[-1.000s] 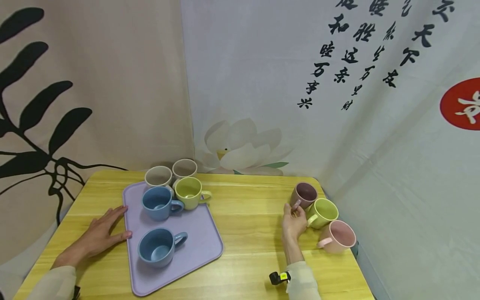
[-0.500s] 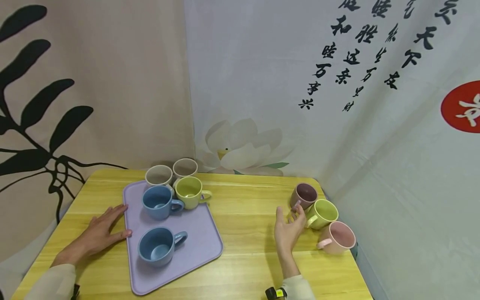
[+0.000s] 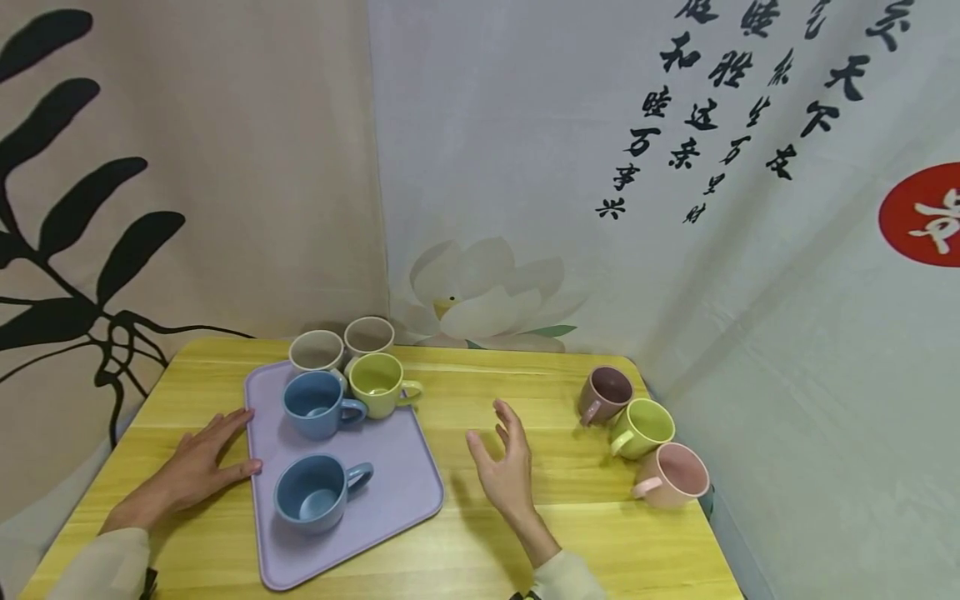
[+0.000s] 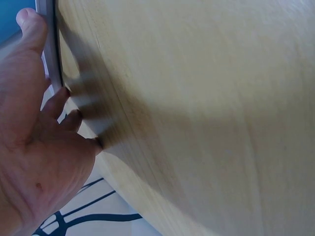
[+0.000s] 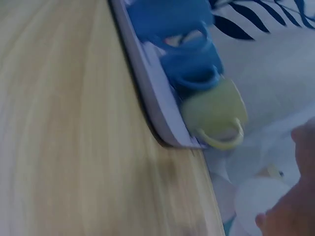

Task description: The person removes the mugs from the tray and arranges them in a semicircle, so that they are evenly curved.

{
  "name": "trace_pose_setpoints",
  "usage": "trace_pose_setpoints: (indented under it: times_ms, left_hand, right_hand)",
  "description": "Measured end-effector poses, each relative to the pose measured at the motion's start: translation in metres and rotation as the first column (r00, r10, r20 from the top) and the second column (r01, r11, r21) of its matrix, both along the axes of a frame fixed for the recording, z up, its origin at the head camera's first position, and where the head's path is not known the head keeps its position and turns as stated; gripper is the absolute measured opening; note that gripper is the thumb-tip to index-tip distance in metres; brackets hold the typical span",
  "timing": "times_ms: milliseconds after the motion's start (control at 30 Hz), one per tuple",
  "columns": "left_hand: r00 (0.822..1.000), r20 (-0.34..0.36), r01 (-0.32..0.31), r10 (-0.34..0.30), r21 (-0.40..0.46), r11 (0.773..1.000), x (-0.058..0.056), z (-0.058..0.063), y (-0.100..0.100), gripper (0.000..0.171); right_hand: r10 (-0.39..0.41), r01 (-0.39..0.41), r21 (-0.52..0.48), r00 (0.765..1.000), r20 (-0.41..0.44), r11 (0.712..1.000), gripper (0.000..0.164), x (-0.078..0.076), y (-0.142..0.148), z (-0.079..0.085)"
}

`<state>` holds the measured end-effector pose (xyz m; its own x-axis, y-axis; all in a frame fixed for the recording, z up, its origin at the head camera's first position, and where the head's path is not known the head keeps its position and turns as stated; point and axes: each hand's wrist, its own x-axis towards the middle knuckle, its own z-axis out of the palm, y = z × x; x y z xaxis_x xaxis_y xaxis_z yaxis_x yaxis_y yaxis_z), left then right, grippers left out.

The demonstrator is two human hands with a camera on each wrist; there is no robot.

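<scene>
My left hand (image 3: 191, 471) rests at the left edge of the lilac tray (image 3: 397, 492), thumb and fingertips touching its rim. In the left wrist view its fingers are spread along that edge. My right hand (image 3: 507, 475) is above the table between the tray and the right-hand mugs, fingers apart and holding nothing. On the tray stand a near blue mug (image 3: 311, 496), a second blue mug (image 3: 313, 406), a yellow-green mug (image 3: 377, 386) and two greyish mugs (image 3: 317, 352) at the back. The right wrist view is blurred but shows the yellow-green mug and both blue ones.
At the table's right edge stand a plum mug (image 3: 604, 394), another yellow-green mug (image 3: 643, 427) and a pink mug (image 3: 672, 475), close together. The wooden table (image 3: 480, 375) meets a printed curtain (image 3: 480, 167) at the back.
My right hand has let go of the plum mug's handle and moved left toward the tray, its fingers spreading. The plum mug stays at the right. My left hand has not moved.
</scene>
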<state>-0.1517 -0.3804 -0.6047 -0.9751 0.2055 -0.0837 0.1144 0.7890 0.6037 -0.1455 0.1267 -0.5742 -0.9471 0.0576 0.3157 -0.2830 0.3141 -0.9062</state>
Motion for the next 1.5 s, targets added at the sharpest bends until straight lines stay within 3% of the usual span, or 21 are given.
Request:
trace_pose_setpoints:
  times_ms: [100,200,433,633,833,1300,1500]
  left_hand:
    - [1.000,0.002,0.000,0.000,0.001,1.000,0.000,0.000,-0.001,0.104]
    - [1.000,0.001,0.003,-0.003,0.003,1.000,0.000,-0.001,-0.001,0.104]
    - [1.000,-0.001,0.006,-0.006,0.008,1.000,-0.001,-0.001,-0.002,0.103]
    - [1.000,0.003,0.007,-0.007,0.010,1.000,0.000,0.000,-0.002,0.104]
    - [1.000,0.006,0.008,-0.008,0.015,1.000,0.000,0.001,-0.002,0.104]
    - [1.000,-0.013,0.003,-0.003,-0.006,1.000,0.000,0.004,0.000,0.101]
    - [1.000,-0.015,0.004,-0.004,-0.004,1.000,0.001,0.004,0.000,0.101]
  right_hand:
    - [0.122,-0.122,0.046,0.992,0.019,0.991,0.071,0.002,-0.016,-0.002]
    - [0.241,-0.246,0.096,0.969,0.055,0.965,0.071,0.004,-0.030,-0.003]
    - [0.488,-0.504,0.213,0.864,0.127,0.837,0.068,0.005,-0.057,0.000]
    - [0.613,-0.627,0.226,0.778,0.135,0.746,0.060,0.004,-0.076,0.000]
    - [0.677,-0.699,0.151,0.715,0.174,0.699,0.056,0.005,-0.089,-0.001]
    - [0.663,-0.697,0.066,0.703,0.257,0.714,0.042,0.007,-0.094,0.001]
    - [0.645,-0.688,0.124,0.718,0.262,0.715,0.029,0.008,-0.094,0.002]
